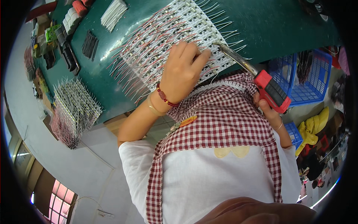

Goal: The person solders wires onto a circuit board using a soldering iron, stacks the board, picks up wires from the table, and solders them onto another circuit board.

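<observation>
A white panel of small circuit boards (194,22) lies on the green table, with rows of thin red and white wires (136,56) standing out from it. Over its near part is my left hand (182,69), fingers curled and thumb drawn in; whatever they pinch is hidden. My right hand (265,107) grips a soldering iron (274,91) by its red and black handle. The iron's metal tip points left, above the panel's right side close to my left fingers. Part of the right hand is hidden behind the handle.
Bundles of white wires (113,14) and black wires (90,45) lie on the green table (112,82). A stack of wired boards (74,108) sits at the left edge. Blue plastic baskets (311,80) stand at the right, near a yellow cloth (313,127).
</observation>
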Action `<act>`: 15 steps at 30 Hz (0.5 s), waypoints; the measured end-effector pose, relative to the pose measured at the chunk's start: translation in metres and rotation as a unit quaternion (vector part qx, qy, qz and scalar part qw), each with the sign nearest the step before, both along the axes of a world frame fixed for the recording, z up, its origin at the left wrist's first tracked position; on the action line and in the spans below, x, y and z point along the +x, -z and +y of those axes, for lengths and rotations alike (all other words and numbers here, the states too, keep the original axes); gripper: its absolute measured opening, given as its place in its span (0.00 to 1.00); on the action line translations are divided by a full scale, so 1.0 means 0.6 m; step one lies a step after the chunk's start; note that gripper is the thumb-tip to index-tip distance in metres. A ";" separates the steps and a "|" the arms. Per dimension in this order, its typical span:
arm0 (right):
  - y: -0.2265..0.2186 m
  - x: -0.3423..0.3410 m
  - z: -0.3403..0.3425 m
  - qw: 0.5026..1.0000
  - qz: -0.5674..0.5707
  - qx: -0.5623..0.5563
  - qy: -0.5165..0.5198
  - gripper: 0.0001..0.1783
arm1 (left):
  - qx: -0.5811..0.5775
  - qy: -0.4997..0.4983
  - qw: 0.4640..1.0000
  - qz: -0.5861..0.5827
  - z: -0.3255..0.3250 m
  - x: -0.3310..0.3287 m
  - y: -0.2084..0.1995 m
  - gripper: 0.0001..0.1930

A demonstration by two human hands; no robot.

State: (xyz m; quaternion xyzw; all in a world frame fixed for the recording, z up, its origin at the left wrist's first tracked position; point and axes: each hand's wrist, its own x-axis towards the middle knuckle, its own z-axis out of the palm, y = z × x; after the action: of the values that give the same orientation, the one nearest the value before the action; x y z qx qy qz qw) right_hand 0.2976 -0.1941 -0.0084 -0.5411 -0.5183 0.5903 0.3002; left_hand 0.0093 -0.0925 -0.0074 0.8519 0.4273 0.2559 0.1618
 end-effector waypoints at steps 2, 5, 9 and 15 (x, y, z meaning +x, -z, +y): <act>0.003 -0.001 -0.001 1.000 -0.010 0.025 -0.003 0.15 | -0.004 -0.002 1.000 0.005 -0.003 -0.001 0.005 0.16; 0.002 -0.002 -0.002 0.999 -0.019 0.040 -0.013 0.15 | -0.007 -0.008 1.000 0.011 -0.005 -0.001 0.009 0.16; 0.003 -0.008 0.001 0.997 -0.021 0.074 -0.003 0.15 | -0.010 -0.018 0.999 0.030 -0.009 0.002 0.006 0.15; 0.007 -0.008 0.003 0.995 -0.028 0.099 -0.011 0.15 | 0.008 -0.022 0.999 0.038 -0.009 0.008 0.004 0.14</act>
State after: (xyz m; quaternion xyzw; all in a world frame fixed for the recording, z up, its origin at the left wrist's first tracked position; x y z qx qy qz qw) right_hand 0.2925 -0.1922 -0.0126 -0.5192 -0.5881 0.5240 0.3316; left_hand 0.0140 -0.0980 -0.0099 0.8527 0.4499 0.2301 0.1324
